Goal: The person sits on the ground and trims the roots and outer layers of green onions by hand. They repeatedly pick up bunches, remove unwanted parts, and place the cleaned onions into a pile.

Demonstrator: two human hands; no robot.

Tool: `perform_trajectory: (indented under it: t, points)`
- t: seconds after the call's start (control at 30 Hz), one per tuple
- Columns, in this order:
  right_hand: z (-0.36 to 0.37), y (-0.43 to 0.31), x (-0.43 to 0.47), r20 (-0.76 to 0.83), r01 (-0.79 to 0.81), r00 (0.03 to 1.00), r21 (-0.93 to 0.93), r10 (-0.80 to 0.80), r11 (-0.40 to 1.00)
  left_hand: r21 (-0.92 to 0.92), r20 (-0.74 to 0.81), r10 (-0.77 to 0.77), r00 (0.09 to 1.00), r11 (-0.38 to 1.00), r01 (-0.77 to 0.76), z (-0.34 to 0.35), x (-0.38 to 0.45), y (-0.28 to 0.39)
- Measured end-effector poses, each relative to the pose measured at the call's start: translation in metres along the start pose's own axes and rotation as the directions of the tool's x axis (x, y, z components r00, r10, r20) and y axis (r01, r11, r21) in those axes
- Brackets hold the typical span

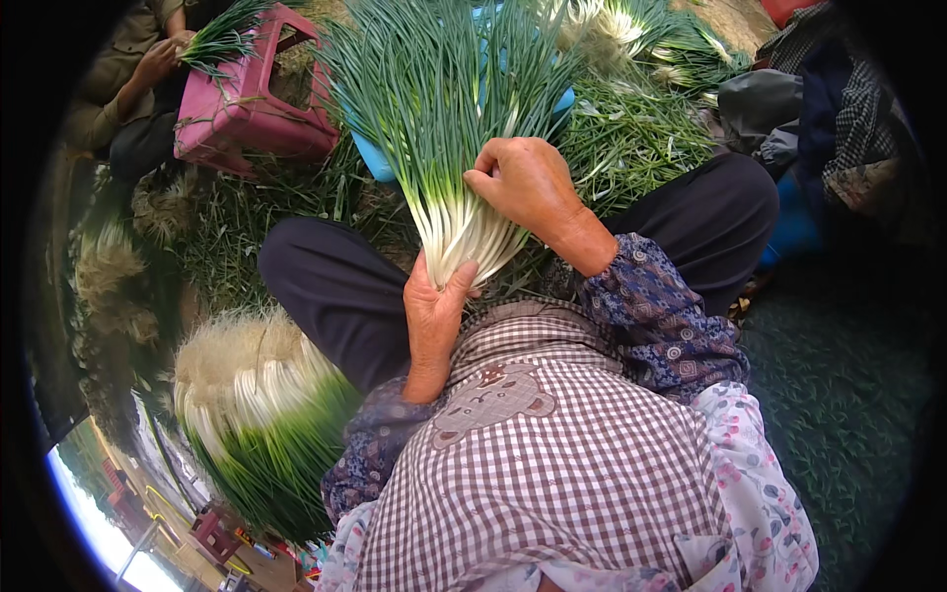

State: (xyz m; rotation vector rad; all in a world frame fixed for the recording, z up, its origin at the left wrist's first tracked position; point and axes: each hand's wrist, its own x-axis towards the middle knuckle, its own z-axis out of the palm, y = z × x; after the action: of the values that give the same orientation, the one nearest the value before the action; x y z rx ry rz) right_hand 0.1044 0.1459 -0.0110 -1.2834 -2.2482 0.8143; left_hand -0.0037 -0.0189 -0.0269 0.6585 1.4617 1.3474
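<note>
A large fanned bunch of green onions [451,126] lies before me, its white stem ends towards my lap and its green leaves spread away. My left hand [436,318] grips the bunch at the white root end, thumb on top. Above it, my right hand [529,181] is bent over the right side of the stems, thumb and forefinger close together at the pale green part. Whether those fingertips pinch a leaf cannot be made out. A blue plastic stool [376,157] shows in part under the leaves.
A pink plastic stool [222,111] stands at the upper left, beside another person's hands [159,59] holding green onions. A big stack of green onions with roots [259,399] lies left of my leg. Loose trimmed leaves [629,140] cover the ground. More bunches [629,29] lie at the top right.
</note>
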Motion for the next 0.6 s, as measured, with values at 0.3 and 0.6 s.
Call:
perform_trajectory:
  t: [0.3, 0.6]
  points:
    - [-0.003, 0.003, -0.003, -0.069, 0.029, 0.998, 0.272, -0.011, 0.962, -0.001, 0.033, -0.030, 0.999, 1.000, 0.030, -0.001, 0.001, 0.004]
    - [-0.015, -0.016, -0.032, -0.155, 0.358, 0.931, 0.225, -0.329, 0.906, -0.003, 0.058, -0.026, 0.998, 1.000, 0.026, 0.006, 0.003, 0.006]
